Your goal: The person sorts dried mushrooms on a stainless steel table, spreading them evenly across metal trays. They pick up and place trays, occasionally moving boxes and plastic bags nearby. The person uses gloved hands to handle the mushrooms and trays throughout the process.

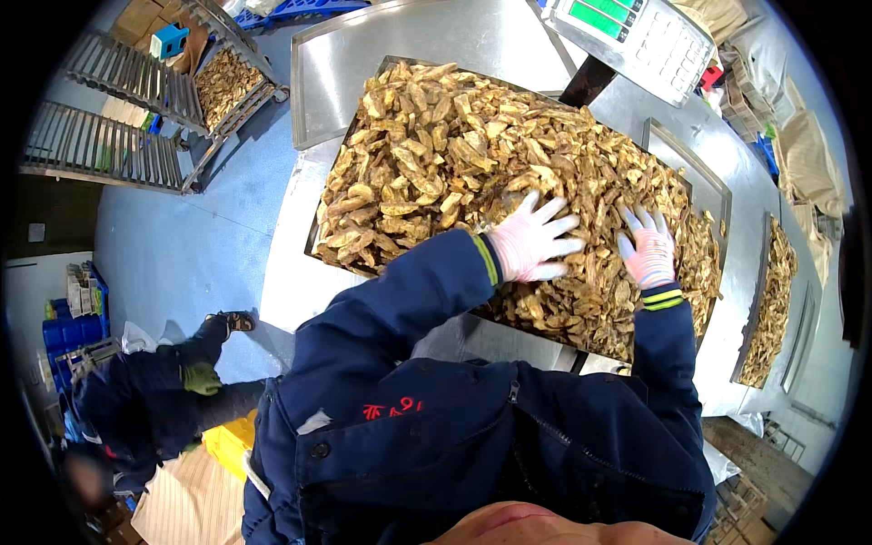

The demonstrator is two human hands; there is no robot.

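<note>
With my left hand (536, 243) and right hand (650, 251) lying flat at centre frame, gloved fingers spread and grasping nothing, on the heap of dried yellow slices (472, 154) filling the metal tray (320, 211), a hard push might, I judge, spill slices over the near edge, lower right

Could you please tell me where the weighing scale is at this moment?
In the head view, the weighing scale sits at the top right, on the steel table just beyond the big tray of dried slices.
</note>
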